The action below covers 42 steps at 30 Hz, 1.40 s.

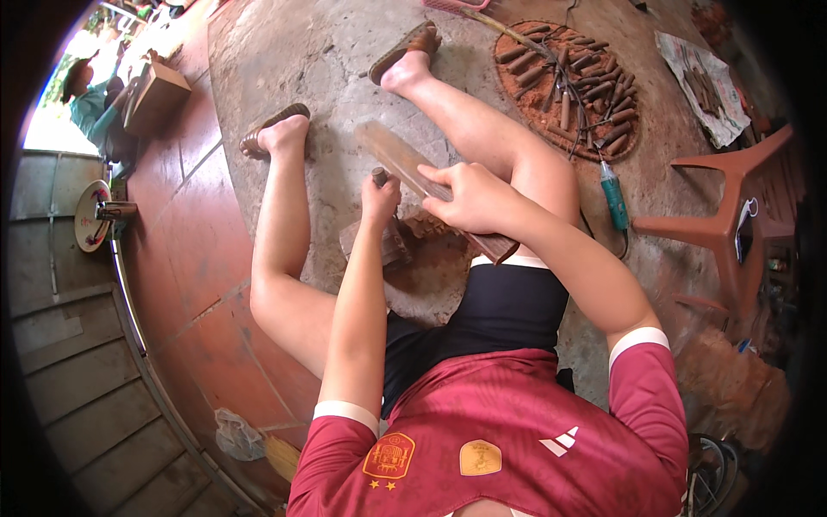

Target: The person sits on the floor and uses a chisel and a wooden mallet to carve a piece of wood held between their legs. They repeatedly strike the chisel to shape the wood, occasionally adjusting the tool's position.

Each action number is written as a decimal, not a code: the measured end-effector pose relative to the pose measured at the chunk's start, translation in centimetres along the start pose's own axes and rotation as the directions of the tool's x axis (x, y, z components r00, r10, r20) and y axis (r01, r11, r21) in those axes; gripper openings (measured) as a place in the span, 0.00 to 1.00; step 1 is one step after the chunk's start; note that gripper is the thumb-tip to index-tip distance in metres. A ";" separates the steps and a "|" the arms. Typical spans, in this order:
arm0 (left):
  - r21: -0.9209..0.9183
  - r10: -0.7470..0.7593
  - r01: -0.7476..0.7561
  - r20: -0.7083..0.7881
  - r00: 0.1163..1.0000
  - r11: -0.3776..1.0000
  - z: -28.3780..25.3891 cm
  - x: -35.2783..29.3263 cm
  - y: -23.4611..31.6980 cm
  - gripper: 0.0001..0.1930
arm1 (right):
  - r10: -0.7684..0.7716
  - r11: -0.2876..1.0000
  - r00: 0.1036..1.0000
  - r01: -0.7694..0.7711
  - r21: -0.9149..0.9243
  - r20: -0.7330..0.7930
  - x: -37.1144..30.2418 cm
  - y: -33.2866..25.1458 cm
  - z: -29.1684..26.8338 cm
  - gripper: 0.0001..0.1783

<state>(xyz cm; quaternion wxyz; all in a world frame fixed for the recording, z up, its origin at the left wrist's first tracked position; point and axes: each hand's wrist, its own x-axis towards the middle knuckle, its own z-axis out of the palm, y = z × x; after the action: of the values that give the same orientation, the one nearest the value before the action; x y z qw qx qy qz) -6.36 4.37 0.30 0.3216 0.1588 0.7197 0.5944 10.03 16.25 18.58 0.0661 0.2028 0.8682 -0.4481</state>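
Head view, looking down on a seated worker, work in progress. The dark stub (379,176) and the wooden bat (403,158) are both in use, so the job appears to be under way rather than finished. A brown block (393,247) sits on the grey floor (329,82) between the legs, just below the left hand; the hands and bat partly hide it, and how much of it has been worked, or how much is left, cannot be told. Many short dark rods (594,82) lie in a round tray (527,114) beyond the right leg, apart from both hands; whether they are used or waiting is not shown.

Pose: the left hand (380,203), its forearm reaching nearly straight forward, is closed in a fist around the stub, whose top end shows above the fingers. The right hand (476,196) comes in from the right with the elbow bent, fingers and thumb clamped on the bat. The bat slants from near the right thigh to beyond the left fist, its far end blurred; whether it touches the stub cannot be told
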 end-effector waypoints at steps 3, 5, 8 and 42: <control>0.019 0.030 -0.030 -0.042 0.999 0.999 -0.5 0.1 0.0 0.11 | -0.017 0.996 0.989 0.029 0.081 -0.144 -0.5 -1.4 0.8 0.34; 0.045 0.055 -0.052 -0.056 0.997 0.998 -0.5 0.0 0.1 0.12 | -0.107 0.994 0.971 0.100 -0.044 -0.214 -1.0 -0.7 1.9 0.31; 0.116 0.101 -0.092 -0.072 0.992 0.989 0.7 -0.9 1.2 0.14 | -0.140 0.990 0.989 0.140 -0.016 -0.054 -0.4 1.1 1.4 0.32; -0.471 0.069 -0.186 -0.255 0.964 0.862 -4.3 -2.6 -1.6 0.15 | 0.108 0.992 0.991 -0.102 -0.075 0.079 -2.0 9.4 11.5 0.43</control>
<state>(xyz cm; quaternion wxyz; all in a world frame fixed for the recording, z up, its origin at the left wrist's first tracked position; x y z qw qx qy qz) -6.98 -0.81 -0.16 0.2257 0.0499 0.5651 0.7920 14.91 11.29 5.37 0.1325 0.2269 0.8683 -0.4207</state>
